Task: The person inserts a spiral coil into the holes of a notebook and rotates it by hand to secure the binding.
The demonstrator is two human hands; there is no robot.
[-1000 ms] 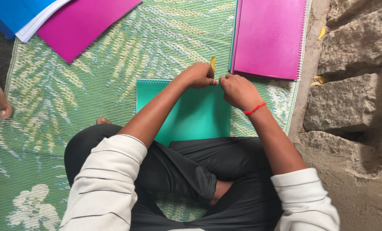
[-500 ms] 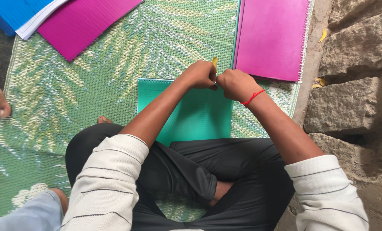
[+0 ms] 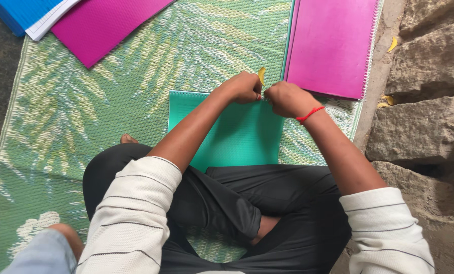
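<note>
Teal notebook (image 3: pixel 237 137) flat on the green woven mat (image 3: pixel 110 101), directly ahead of crossed legs in dark trousers (image 3: pixel 267 203), near edge tucked against the lap. Spiral binding along the far edge, running left to right, so long axis of the binding crosswise to the body. Both hands meeting at the right end of that far edge, at the notebook's top right corner.

Left hand (image 3: pixel 243 87) reaching over the cover from the left, forearm lying diagonally across the teal sheet; right hand (image 3: pixel 288 99) coming in from the right, red thread band (image 3: pixel 310 114) on the wrist. Neither hand clearly nearer: both right at the corner, knuckles almost touching one another.

Fingers of both hands curled together in a pinch, tips pressed close at the binding. Exactly what sits between the tips too small to tell; most likely the wire end of the spiral. A small yellow sliver (image 3: pixel 261 75) just beyond the left hand, on the mat.

Further out: a pink spiral notebook (image 3: pixel 333 45) on the mat beyond the right hand, near but apart. Pink cover sheet (image 3: pixel 102 28) and blue sheets (image 3: pixel 24 12) well apart at the far left. Rough stone wall (image 3: pixel 430 101) along the right. Another person's knee in light blue cloth (image 3: pixel 44 253) at the lower left.
</note>
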